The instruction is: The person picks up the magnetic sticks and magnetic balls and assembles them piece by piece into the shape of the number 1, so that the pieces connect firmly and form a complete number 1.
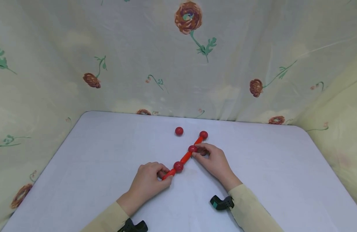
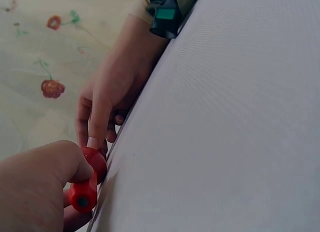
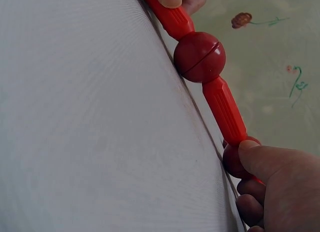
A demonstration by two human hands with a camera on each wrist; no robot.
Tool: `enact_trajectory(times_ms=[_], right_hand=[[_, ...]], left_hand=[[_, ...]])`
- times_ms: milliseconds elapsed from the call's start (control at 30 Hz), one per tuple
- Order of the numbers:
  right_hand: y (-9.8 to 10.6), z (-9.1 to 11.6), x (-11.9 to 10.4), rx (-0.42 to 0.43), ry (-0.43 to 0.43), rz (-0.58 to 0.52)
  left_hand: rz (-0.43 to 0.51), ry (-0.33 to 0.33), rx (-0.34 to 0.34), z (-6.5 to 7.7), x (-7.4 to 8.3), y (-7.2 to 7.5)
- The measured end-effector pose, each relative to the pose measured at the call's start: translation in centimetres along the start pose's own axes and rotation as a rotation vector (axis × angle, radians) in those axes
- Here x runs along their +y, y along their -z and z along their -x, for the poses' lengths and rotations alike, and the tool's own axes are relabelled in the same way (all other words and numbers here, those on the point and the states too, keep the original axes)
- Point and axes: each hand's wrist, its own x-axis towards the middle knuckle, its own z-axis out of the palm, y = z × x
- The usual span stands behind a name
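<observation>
A line of three bright red rods and three dark red balls runs slantwise over the table in the head view. My left hand [image 1: 149, 180] pinches the near-left rod [image 1: 170, 173] between thumb and fingers; in the left wrist view that rod's free end [image 2: 82, 201] shows a dark round spot. Beyond it come a ball [image 1: 178, 166] and the middle rod [image 1: 186, 157]. With thumb and fingertips, my right hand [image 1: 214, 162] grips the second ball [image 1: 192, 149], partly hidden in the right wrist view. The far rod [image 1: 198, 140] and end ball [image 1: 203, 134] lie past it.
A loose red ball [image 1: 179, 131] sits left of the line's far end. The white table [image 1: 108, 145] has a floral curtain [image 1: 224, 80] behind it and at both sides. Dark devices are strapped on both wrists, such as the right wrist device [image 1: 222, 203].
</observation>
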Motion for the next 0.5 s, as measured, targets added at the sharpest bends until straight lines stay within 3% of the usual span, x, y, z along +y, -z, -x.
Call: enact_trajectory(times_ms=[333,500], right_hand=[[0.14,0.29,0.02,0.004,-0.003,-0.010],[0.13,0.58,-0.08,0.058,-0.031,-0.041]], left_hand=[[-0.001,0.007,0.007,0.00,-0.06,-0.08],[-0.009,0.022,0.006,-0.06,-0.04,-0.06]])
